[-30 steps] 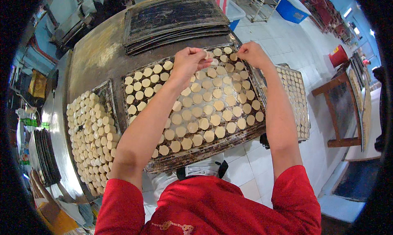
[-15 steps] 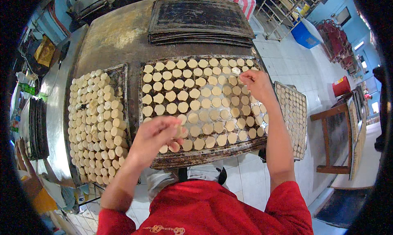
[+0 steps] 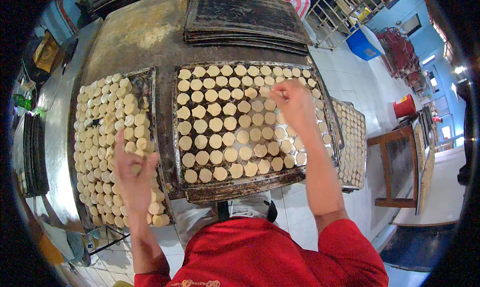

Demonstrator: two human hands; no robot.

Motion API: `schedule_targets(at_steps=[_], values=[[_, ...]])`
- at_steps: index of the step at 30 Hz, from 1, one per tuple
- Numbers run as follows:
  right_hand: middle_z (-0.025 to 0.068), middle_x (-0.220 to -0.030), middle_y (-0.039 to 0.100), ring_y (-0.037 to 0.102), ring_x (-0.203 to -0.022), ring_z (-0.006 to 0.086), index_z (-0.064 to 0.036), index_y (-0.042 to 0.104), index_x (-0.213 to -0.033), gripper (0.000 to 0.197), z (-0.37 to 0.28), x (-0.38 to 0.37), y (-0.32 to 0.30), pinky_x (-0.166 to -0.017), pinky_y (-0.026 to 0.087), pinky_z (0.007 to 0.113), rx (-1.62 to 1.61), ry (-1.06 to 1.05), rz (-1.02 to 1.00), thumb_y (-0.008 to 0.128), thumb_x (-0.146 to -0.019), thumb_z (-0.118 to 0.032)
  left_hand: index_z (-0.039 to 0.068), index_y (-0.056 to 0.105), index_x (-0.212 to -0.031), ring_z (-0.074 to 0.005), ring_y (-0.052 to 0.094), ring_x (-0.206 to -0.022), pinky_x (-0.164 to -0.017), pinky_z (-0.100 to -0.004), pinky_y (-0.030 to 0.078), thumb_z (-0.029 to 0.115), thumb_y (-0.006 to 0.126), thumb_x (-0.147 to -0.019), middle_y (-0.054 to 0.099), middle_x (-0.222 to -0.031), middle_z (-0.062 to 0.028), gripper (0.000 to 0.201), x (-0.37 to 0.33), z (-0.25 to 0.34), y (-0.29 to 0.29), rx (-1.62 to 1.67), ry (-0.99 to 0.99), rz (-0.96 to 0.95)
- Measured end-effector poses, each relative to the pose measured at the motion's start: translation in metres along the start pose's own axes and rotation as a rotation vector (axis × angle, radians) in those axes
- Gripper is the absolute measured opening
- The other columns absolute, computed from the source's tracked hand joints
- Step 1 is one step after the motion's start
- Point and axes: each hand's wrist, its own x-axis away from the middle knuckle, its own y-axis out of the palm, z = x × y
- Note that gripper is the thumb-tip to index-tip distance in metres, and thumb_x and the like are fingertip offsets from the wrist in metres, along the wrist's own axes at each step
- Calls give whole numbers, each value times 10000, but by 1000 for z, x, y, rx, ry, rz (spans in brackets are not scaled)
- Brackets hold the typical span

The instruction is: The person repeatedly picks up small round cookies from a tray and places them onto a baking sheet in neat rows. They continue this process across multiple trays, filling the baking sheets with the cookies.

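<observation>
My left hand (image 3: 132,172) is over the left tray (image 3: 150,84), its index finger stretched out and thumb apart, with nothing seen in it. Under and around it, short pale dough rounds (image 3: 100,159) stand packed close together and piled. My right hand (image 3: 295,102) hovers over the right part of the middle baking tray (image 3: 240,189), thumb and fingertips pinched together. Whether a small thing sits in that pinch cannot be made out. Flat dough discs (image 3: 215,139) lie in rows across the dark, worn middle tray, and the right forearm hides some of them.
A stack of dark baking trays (image 3: 245,19) lies at the back of the table (image 3: 135,37). Another tray of discs (image 3: 352,137) is at the right, lower down. Beyond are a wooden frame (image 3: 395,167), a red bucket (image 3: 404,106) and a blue box (image 3: 365,43).
My left hand has gone from the front left corner of the middle tray to the dough rounds on the left. My right hand has shifted slightly left over the middle tray.
</observation>
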Motion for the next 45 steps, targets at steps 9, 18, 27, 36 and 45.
schedule_targets(at_steps=[9, 18, 27, 36, 45], values=[[206, -929, 699, 695, -866, 377, 5, 743, -978, 257, 73, -7, -4, -790, 551, 457, 240, 114, -57, 781, -857, -219, -3, 756, -1044, -159, 622, -857, -790, -299, 493, 119, 757, -910, 675, -899, -67, 181, 6, -5, -18, -184, 80, 65], [159, -917, 690, 679, -801, 337, -1, 716, -917, 145, 53, 5, -25, -741, 547, 446, 57, -13, 123, 713, -905, -145, 4, 754, -1054, -136, 534, -705, -621, -267, 450, 57, 768, -892, 578, -780, -47, 171, 20, 12, 18, 34, 180, -121], [186, -951, 699, 687, -818, 379, 9, 708, -939, 102, 63, -5, -12, -749, 549, 428, 217, -48, -29, 714, -880, -74, 20, 756, -1062, -151, 529, -670, -596, -290, 450, 12, 770, -870, 580, -760, -63, 193, 21, 25, 36, 4, 294, -205], [149, -964, 690, 691, -893, 326, -37, 696, -956, 55, 3, 15, -41, -790, 551, 413, -149, -34, -72, 666, -918, -62, 11, 745, -1134, -158, 533, -675, -656, -274, 466, 26, 767, -874, 582, -756, -65, 262, 28, 38, 40, 120, 71, -222], [99, -928, 651, 658, -849, 266, -46, 648, -938, 162, -74, 112, -18, -729, 535, 357, -510, -137, -82, 776, -898, -137, -14, 710, -972, -104, 581, -779, -714, -256, 470, 19, 709, -921, 665, -826, -34, 61, 33, 24, 66, 170, 127, -425]])
